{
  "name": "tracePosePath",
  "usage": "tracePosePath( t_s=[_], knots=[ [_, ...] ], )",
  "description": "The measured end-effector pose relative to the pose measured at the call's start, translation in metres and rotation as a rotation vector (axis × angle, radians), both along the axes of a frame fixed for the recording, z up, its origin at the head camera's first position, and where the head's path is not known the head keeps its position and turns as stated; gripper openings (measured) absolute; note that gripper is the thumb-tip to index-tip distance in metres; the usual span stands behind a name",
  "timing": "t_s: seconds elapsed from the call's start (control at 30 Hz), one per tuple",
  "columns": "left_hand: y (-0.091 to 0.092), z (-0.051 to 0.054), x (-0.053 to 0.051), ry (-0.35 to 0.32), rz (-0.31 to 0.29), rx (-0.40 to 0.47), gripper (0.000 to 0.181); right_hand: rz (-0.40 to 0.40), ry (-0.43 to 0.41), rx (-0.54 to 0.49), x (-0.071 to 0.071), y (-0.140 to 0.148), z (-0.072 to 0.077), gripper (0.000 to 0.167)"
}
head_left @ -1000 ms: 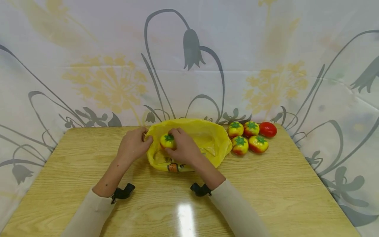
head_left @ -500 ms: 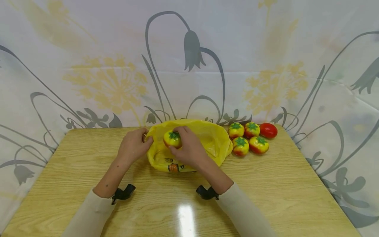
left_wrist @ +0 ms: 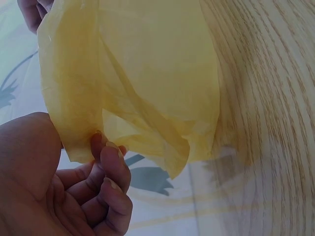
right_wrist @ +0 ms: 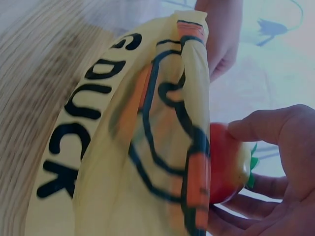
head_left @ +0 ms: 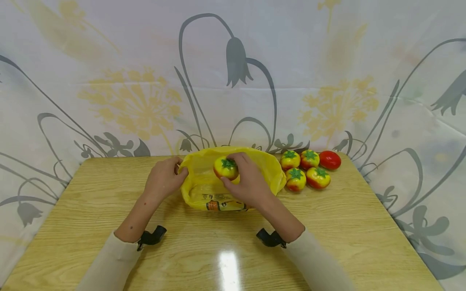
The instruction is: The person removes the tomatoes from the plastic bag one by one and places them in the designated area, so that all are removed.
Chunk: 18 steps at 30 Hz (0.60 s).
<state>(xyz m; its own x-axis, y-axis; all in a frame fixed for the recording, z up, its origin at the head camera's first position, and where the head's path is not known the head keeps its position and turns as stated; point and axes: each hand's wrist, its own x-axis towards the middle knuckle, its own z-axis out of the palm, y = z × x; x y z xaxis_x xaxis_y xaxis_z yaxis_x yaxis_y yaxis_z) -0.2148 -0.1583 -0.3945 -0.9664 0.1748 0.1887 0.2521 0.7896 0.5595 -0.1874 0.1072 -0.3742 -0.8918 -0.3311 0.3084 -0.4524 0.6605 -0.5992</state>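
Note:
A yellow plastic bag (head_left: 204, 190) stands on the table with its mouth spread wide. My left hand (head_left: 163, 178) pinches the left side of its rim; in the left wrist view the thumb and index finger (left_wrist: 114, 164) hold the thin film. My right hand (head_left: 251, 182) grips a red and yellow toy persimmon or tomato with a green leafy top (head_left: 226, 168), over the bag's mouth. The right wrist view shows this toy fruit (right_wrist: 227, 164) between thumb and fingers, partly hidden by the bag's printed wall (right_wrist: 162, 123).
Right of the bag lie several similar toy fruits (head_left: 295, 179) and one plain red oval fruit (head_left: 329, 160) near the table's back edge. The wooden table (head_left: 189, 254) meets a flower-patterned cloth (head_left: 309, 60) behind. Both wrists carry a black camera mount (head_left: 271, 238).
My right hand has moved to the right and slightly up with the toy fruit, which now sits nearer the middle of the bag's mouth. My left hand has stayed at the rim.

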Motion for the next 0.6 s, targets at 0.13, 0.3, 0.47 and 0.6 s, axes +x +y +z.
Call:
tracePosePath(
  t_s=[0.13, 0.3, 0.47, 0.6],
  knots=[
    [0.0, -0.001, 0.0, -0.001, -0.001, -0.003, 0.039, -0.017, 0.044, 0.011, 0.002, 0.01, 0.0, 0.053],
    [-0.001, -0.002, -0.001, -0.001, 0.002, -0.005, 0.039, -0.031, 0.083, 0.008, 0.006, 0.022, -0.001, 0.054],
    [-0.002, -0.002, -0.001, -0.001, 0.0, -0.004, 0.038, -0.041, 0.104, 0.01, 0.011, 0.035, -0.002, 0.053],
    [-0.001, -0.001, -0.001, 0.0, 0.0, -0.005, 0.037, -0.06, 0.136, 0.025, 0.015, 0.047, -0.001, 0.054]
  ],
)
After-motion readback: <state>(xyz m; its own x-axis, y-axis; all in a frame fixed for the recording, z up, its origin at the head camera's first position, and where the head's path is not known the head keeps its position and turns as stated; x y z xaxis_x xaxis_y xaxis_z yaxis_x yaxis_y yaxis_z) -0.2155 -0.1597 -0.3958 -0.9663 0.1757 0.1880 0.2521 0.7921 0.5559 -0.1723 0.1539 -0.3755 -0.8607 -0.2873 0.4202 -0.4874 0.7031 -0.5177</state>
